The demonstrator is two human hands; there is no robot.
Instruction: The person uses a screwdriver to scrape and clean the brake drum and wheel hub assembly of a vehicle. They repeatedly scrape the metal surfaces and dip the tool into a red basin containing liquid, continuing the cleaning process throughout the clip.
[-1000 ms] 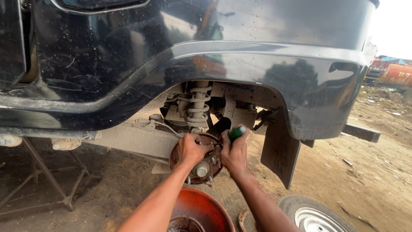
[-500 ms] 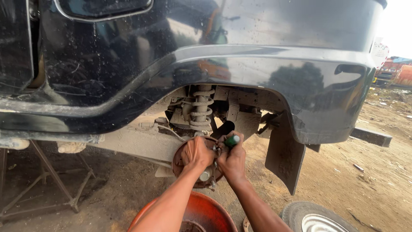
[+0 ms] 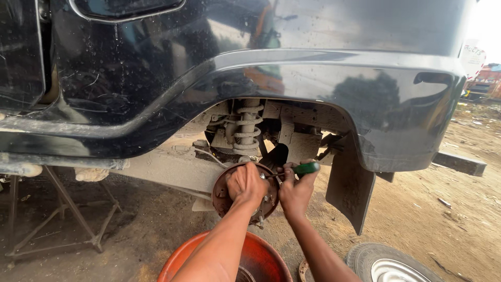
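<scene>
While the left hand (image 3: 245,184) lies pressed flat over the rusty brake hub (image 3: 224,194) under the wheel arch (image 3: 313,57), the right hand (image 3: 295,192) has its grip closed round a green-handled screwdriver (image 3: 305,168), tip poking in at the hub's upper edge. That hub looks like heavy, rigid steel bolted to the axle (gritty with rust, so not slippery), and I'd take it by the rim. The screwdriver is light and stiff; its handle is the obvious hold. Just above hangs the coil spring (image 3: 248,128). An orange drum (image 3: 255,258) sits on the dirt below.
</scene>
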